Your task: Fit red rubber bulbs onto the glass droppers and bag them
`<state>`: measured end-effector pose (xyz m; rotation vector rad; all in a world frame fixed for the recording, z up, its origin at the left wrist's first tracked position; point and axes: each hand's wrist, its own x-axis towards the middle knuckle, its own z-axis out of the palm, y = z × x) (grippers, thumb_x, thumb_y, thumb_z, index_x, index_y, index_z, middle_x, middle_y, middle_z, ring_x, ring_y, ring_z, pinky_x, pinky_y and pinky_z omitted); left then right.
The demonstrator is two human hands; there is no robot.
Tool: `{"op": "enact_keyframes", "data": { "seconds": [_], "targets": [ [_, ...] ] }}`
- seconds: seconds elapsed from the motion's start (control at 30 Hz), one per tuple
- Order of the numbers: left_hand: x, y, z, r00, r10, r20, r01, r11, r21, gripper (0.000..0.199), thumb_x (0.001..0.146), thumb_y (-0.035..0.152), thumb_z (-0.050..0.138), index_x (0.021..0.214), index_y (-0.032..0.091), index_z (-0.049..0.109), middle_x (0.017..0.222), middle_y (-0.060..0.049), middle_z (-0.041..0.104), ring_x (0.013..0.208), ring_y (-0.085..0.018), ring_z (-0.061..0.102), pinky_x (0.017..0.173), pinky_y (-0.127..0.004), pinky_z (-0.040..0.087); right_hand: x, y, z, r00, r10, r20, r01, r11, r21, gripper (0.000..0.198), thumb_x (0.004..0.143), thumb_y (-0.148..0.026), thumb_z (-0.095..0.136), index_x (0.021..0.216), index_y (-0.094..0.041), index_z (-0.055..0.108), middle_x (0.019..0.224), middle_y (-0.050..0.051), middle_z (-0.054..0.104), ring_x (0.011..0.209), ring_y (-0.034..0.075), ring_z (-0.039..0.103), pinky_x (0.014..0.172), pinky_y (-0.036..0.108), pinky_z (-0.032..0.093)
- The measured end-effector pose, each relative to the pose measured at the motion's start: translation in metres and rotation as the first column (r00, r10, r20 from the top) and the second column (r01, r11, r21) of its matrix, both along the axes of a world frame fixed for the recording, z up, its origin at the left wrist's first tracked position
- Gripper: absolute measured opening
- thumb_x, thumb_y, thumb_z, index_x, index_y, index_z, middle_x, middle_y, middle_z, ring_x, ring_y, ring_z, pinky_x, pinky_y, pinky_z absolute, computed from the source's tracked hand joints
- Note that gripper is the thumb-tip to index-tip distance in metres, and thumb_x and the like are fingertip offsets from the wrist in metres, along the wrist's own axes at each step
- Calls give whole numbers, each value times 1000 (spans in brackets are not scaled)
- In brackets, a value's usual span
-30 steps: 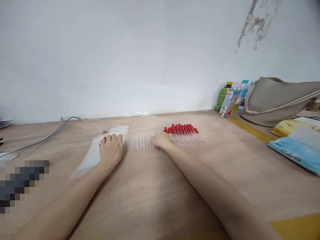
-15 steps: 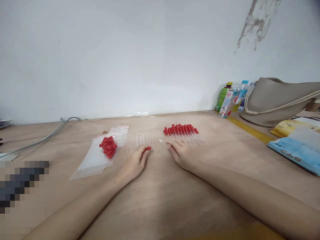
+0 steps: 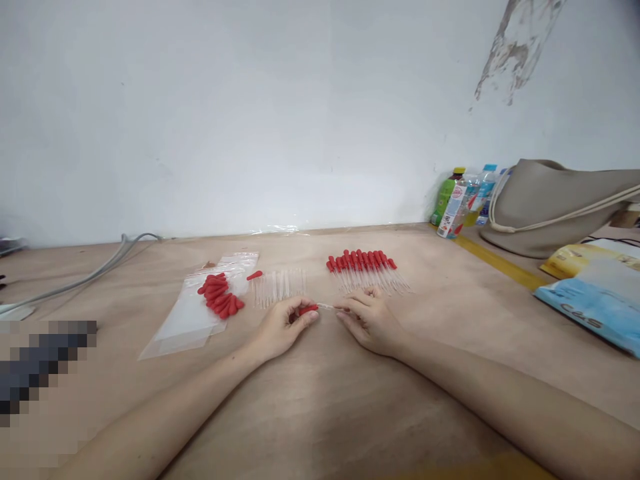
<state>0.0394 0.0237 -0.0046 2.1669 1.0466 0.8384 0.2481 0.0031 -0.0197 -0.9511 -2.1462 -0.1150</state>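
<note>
My left hand [image 3: 286,327] pinches a red rubber dropper bulb [image 3: 309,309] between thumb and fingers. From the right, my right hand [image 3: 371,321] grips a thin clear dropper tube [image 3: 325,307], whose end meets the bulb's end; how far it sits inside cannot be made out. Just beyond my left hand lies a row of bare clear tubes [image 3: 280,285], with one loose red bulb [image 3: 255,275] at its left end. Behind my right hand, several red-capped droppers [image 3: 363,261] lie side by side. A pile of red bulbs [image 3: 220,295] rests on clear plastic bags [image 3: 183,327] at left.
Drink bottles [image 3: 453,207] and a grey-beige bag [image 3: 560,207] stand at the back right. A blue and yellow packet [image 3: 590,303] lies at the right edge. A grey cable [image 3: 107,260] runs along the left, near a blurred dark object [image 3: 45,363]. The wall [image 3: 225,133] bounds the table.
My left hand has moved right, bringing its bulb to the tube in my right hand. The tube now lies nearly level. A loose bulb shows by the bare tubes, and the pile spreads further right.
</note>
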Motion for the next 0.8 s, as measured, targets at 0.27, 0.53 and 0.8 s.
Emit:
{"op": "enact_keyframes", "data": {
  "seconds": [0.27,0.53,0.8],
  "targets": [
    [0,0,-2,996,-59,67,65,994,-85,25,82,36,46,91,15,56,67,0,54,60,-11,49,58,-23,43,-3,-3,1,1000,19,16,-18,999,-36,19,85,-25,42,92,-18,58,80,4,62,69,13,52,73,30,27],
    [-2,3,-7,986,-81,143,99,987,-125,24,83,34,46,93,14,54,73,-1,56,63,-11,52,62,-25,45,-1,-3,1,1000,9,-16,-10,998,-58,17,84,-23,43,92,-18,57,83,4,62,67,12,52,74,31,27],
    [-3,1,-4,986,-100,130,122,978,-172,26,83,36,46,86,13,56,64,0,54,59,-10,50,58,-23,44,1,2,0,996,90,28,-86,989,-121,17,84,-23,44,89,-20,60,77,2,62,66,11,51,72,31,27]
  ]
}}
